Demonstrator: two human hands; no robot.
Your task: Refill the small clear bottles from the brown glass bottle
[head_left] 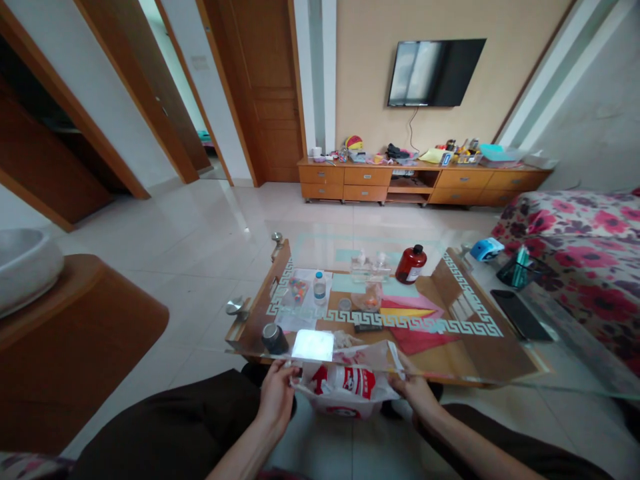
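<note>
Left hand [276, 393] closed on the left edge of a clear plastic bag [345, 387] with red print; right hand [414, 390] closed on its right edge. Bag held stretched between them at the near edge of the glass coffee table [480, 347]. On the table beyond: dark cup [274, 338], small water bottle [319, 287], red-brown bottle [411, 265], black phone [521, 314]
</note>
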